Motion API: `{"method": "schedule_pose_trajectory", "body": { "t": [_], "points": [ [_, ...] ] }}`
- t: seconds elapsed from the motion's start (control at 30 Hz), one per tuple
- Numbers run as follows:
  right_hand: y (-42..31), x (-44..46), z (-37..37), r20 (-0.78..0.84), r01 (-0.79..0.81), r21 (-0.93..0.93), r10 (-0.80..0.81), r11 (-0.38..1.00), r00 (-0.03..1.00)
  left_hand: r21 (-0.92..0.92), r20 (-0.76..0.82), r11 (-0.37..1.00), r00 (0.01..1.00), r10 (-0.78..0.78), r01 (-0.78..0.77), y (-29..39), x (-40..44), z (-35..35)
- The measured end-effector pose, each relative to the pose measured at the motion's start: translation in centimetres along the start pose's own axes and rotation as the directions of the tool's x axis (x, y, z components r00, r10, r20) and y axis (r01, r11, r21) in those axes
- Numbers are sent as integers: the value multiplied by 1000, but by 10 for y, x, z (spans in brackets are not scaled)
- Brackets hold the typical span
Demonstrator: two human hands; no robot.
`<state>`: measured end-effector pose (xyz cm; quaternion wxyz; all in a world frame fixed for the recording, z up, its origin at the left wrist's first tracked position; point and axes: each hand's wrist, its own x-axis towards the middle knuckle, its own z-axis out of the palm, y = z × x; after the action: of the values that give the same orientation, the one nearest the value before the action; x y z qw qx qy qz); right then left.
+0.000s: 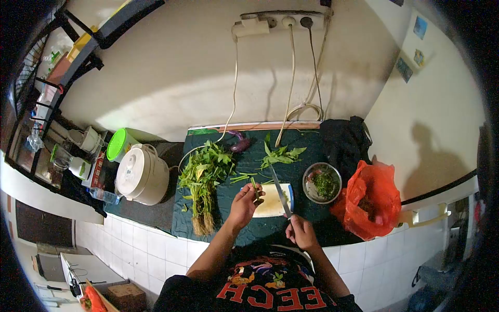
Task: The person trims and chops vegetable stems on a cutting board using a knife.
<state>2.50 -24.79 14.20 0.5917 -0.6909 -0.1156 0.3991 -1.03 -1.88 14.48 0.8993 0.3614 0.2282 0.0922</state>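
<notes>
My left hand [244,206] is closed around short green stems [254,188], held above the left side of a white cutting board [269,209] with a blue edge. In my right hand [303,233] is a knife [281,192], its blade pointing up and away over the board. Loose leafy sprigs [280,155] and a few cut stems [240,178] lie beyond the board. Left of my left hand rests a bunch of leafy greens [205,169] with its roots towards me. A metal bowl [307,193] to the right contains chopped greens [326,183].
Near the wall lies a purple eggplant [240,143]. An orange-red plastic bag [372,195] stands at the counter's right edge, with black cloth [347,143] behind it. A white rice cooker [143,174] occupies the left side. Cords hang from the wall socket strip [280,22].
</notes>
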Motion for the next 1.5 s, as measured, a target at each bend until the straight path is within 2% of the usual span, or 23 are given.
{"method": "schedule_pose_trajectory", "body": {
  "t": [0.07,0.13,0.2,0.27,0.33,0.4,0.47,0.63,0.87,0.93,1.03,1.5],
  "points": [
    [-27,-6,5,12,96,97,-98,991,995,-16,60,1000,998,-4,5,12,-8,11],
    [-48,-11,12,11,149,109,-151,983,989,-34,118,999,993,-8,12,19,-14,19],
    [-74,-17,21,11,204,122,-206,971,978,17,168,999,985,42,-45,24,-19,27],
    [-101,-23,32,31,264,252,-280,931,959,44,171,997,983,62,-71,31,-29,36],
    [-113,-24,40,47,286,272,-310,919,950,75,173,992,981,86,-100,37,-37,42],
    [-125,-26,47,75,325,301,-362,896,929,104,253,977,955,155,-186,40,-46,46],
    [-137,-29,51,107,323,292,-366,900,924,117,195,969,961,194,-219,47,-55,55],
    [-149,-37,60,146,325,308,-382,894,912,231,281,903,914,294,-362,57,-66,55],
    [-154,-48,65,147,342,275,-391,899,909,254,283,873,895,344,-416,60,-74,53],
    [-155,-49,66,150,343,264,-390,901,909,329,328,793,850,413,-513,64,-75,55],
    [-158,-51,68,141,346,277,-394,897,908,388,335,756,845,417,-527,69,-78,55],
    [-169,-59,73,132,342,290,-391,894,911,347,439,693,763,475,-632,78,-75,50]
  ]
}}
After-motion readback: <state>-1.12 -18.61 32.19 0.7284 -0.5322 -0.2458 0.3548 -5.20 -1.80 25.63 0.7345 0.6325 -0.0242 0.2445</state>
